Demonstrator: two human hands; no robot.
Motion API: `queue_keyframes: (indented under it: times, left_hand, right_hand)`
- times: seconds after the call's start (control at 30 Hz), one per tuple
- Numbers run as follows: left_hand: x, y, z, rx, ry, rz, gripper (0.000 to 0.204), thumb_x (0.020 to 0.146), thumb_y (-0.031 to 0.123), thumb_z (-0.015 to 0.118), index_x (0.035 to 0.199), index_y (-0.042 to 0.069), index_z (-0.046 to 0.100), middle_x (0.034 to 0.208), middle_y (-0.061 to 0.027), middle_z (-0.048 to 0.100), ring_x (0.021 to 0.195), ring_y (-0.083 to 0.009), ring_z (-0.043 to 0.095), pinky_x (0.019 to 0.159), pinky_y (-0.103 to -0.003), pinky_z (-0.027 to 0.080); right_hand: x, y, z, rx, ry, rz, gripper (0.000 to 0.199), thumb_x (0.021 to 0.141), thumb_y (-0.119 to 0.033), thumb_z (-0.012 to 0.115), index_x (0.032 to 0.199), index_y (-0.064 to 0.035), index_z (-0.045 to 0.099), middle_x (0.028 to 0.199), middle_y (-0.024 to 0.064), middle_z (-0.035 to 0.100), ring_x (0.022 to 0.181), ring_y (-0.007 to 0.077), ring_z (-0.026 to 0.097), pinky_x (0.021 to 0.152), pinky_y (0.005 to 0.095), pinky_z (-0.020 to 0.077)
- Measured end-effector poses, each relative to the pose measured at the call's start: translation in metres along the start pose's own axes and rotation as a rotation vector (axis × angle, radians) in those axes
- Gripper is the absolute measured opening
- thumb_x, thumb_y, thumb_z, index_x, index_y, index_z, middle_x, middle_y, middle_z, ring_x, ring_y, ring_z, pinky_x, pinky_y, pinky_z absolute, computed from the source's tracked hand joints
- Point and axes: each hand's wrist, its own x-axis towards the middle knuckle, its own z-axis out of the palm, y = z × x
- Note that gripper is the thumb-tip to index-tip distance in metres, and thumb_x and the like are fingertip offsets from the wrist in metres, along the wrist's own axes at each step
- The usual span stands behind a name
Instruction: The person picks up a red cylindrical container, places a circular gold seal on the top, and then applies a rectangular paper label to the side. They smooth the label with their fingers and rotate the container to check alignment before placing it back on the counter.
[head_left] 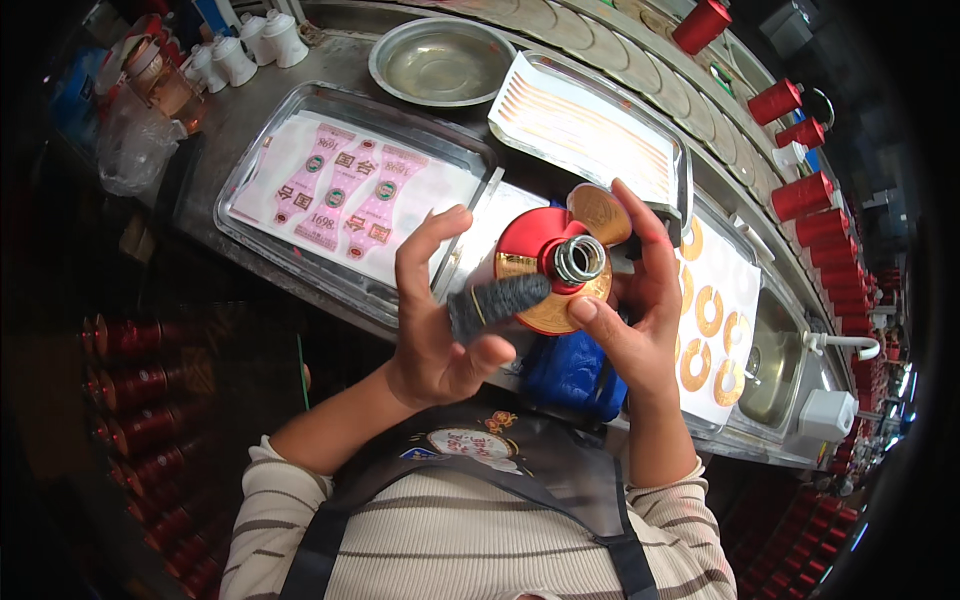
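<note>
A red bottle [527, 238] with a gold label band tilts toward me, its bare threaded glass neck [579, 260] facing up. My right hand [645, 300] grips it from the right, thumb on the shoulder beside the neck. A round gold label [600, 214] stands up at the bottle's far side, by my right fingertips; whether it is stuck on I cannot tell. My left hand [435, 310] is open at the bottle's left, fingers spread. One of its fingers wears a grey knitted finger cover [497, 305] and lies against the bottle's gold shoulder near the neck.
Pink printed labels lie on white paper in a metal tray [262, 150]. Behind are a metal basin [440, 62] and a tray of orange strips [585, 125]. Gold C-shaped labels [709, 310] lie right, near a sink [772, 355]. A conveyor [640, 60] carries red bottles.
</note>
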Motion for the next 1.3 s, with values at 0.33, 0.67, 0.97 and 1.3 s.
queue_keyframes:
  times: [0.33,0.67,0.97,1.3]
  left_hand:
    - [0.008,-0.005,-0.007,0.264,0.008,0.075,0.055,0.102,0.057,0.048,0.117,0.01,0.074,0.146,-0.0205,0.037,0.135,-0.0394,0.039,0.115,-0.055,0.023]
    - [-0.008,0.031,0.016,0.51,0.037,0.08,0.034,0.093,0.052,0.063,0.106,0.023,0.076,0.145,-0.0109,0.042,0.139,-0.0426,0.033,0.115,-0.066,0.009]
    - [-0.023,0.04,0.044,0.501,0.06,0.093,0.025,0.079,0.029,0.081,0.094,0.01,0.077,0.152,-0.0174,0.034,0.144,-0.0492,0.019,0.114,-0.069,0.006]
    - [0.014,0.022,0.043,0.159,0.11,-0.219,0.08,0.06,0.016,0.097,0.128,0.004,0.057,0.13,-0.0168,0.05,0.124,-0.0342,0.05,0.105,-0.044,0.042]
  right_hand:
    - [0.0,0.002,0.002,0.003,0.016,-0.075,0.086,0.082,-0.015,0.08,0.154,-0.0011,0.036,0.149,0.0147,0.043,0.12,0.0206,0.061,0.087,0.0275,0.0579]
    - [0.001,0.006,0.004,0.09,0.008,-0.063,0.068,0.091,-0.014,0.066,0.153,-0.0021,0.039,0.148,0.0146,0.047,0.133,0.0216,0.051,0.108,0.0346,0.0429]
    - [0.011,0.003,-0.001,0.103,-0.016,-0.111,0.059,0.087,-0.004,0.067,0.144,-0.0048,0.053,0.134,0.0059,0.059,0.093,0.0066,0.061,0.08,0.0218,0.0503]
    - [0.02,0.0,-0.007,0.182,-0.029,-0.09,0.059,0.079,0.002,0.069,0.137,-0.0042,0.058,0.124,0.0042,0.063,0.068,0.0016,0.054,0.064,0.0191,0.0479]
